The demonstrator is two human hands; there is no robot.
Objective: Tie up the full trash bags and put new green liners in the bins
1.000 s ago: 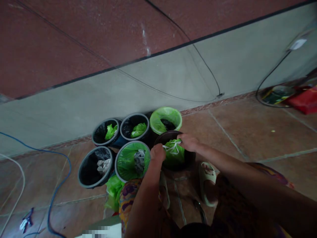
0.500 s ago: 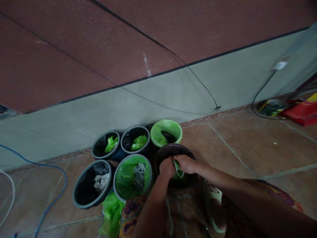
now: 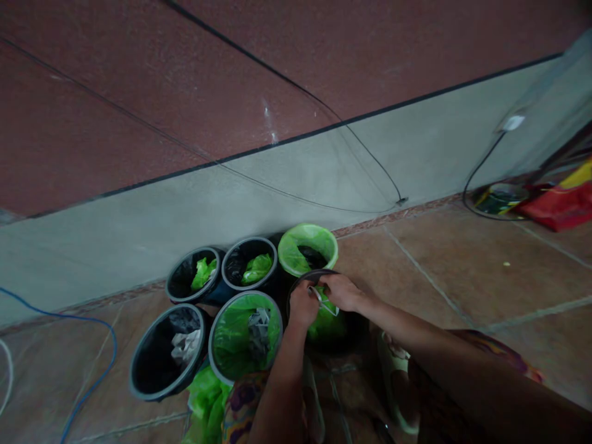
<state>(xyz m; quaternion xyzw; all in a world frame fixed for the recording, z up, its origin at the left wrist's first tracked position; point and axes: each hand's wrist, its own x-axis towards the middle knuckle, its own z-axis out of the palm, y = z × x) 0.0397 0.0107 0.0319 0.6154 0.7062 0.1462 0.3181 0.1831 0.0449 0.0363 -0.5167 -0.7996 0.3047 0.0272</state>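
Note:
Both my hands are over the mouth of a dark bin in front of me. A green plastic bag with a thin white strip along its top lies in that bin. My left hand is closed on the bag's top edge at the left. Close beside it, my right hand is bent with its fingers pinched on the bag near the strip. The fingertips are partly hidden.
Left stands a green-lined bin, then a black-lined bin. Behind are two black-lined bins and a light green bin. Loose green bags lie on the floor. A blue cable runs at left; a red bag is far right.
My hands have moved slightly apart, and more of the green bag shows between and below them. The view has shifted a little.

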